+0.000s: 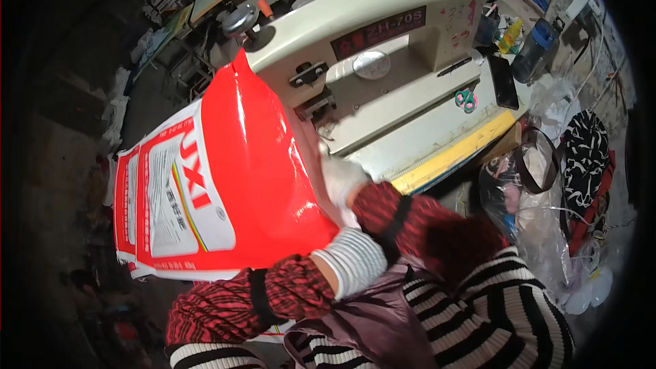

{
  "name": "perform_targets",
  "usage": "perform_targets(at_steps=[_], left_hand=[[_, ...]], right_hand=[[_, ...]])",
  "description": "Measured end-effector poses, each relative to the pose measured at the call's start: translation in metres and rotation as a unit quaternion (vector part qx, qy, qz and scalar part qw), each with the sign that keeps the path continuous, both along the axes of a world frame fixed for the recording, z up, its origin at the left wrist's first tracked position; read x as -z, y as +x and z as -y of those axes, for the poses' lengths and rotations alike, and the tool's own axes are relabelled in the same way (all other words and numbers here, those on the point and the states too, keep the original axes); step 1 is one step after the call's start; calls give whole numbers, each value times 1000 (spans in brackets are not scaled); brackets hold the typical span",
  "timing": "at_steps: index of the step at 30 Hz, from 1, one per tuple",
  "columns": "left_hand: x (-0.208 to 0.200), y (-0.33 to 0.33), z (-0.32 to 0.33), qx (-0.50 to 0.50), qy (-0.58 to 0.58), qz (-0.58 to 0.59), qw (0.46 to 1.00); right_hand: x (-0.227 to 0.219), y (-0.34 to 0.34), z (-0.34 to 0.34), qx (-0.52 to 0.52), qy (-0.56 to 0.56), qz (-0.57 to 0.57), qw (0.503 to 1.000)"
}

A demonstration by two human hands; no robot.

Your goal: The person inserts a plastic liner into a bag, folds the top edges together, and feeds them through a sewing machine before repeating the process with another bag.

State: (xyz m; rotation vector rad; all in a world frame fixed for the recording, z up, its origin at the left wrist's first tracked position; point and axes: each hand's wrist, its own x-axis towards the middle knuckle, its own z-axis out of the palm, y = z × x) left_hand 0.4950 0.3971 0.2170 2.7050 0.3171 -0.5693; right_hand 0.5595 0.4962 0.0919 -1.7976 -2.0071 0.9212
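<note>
A large red and white printed plastic sack (266, 164) stands tilted on the left, its upper corner against the head of a cream industrial sewing machine (294, 48). My right hand (344, 176), in a white glove, grips the sack's right edge just below the needle area; its fingertips are slightly blurred. Close below it is my left hand (352, 260), in a ribbed white glove at the sack's lower right edge. Its fingers are hidden. Both my forearms wear red and black checked sleeves with black bands.
On the machine bed lie green-handled scissors (467, 100), a black phone (503, 82) and a black pen (454, 67). A yellow strip (458, 150) runs along its front edge. A dark bottle (535, 51) stands behind. Clear plastic bags (540, 232) hang at the right.
</note>
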Motion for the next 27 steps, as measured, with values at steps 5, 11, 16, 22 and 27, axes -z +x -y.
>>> perform_targets(at_steps=[5, 11, 16, 22, 27], left_hand=[[-62, -11, -34, 4, 98, -56, 994], [-65, -29, -47, -42, 27, -39, 998], [39, -15, 8, -47, 107, 60, 991], [-50, -33, -62, 24, 180, -7, 983], [-102, -4, -61, -34, 0, 12, 999]], right_hand=[[-24, 19, 33, -61, -72, 68, 993], [8, 6, -28, -19, 26, 114, 993], [-15, 2, 5, -10, -23, -59, 998], [6, 21, 57, -112, 15, -31, 993], [-35, 14, 20, -65, -49, 82, 993]])
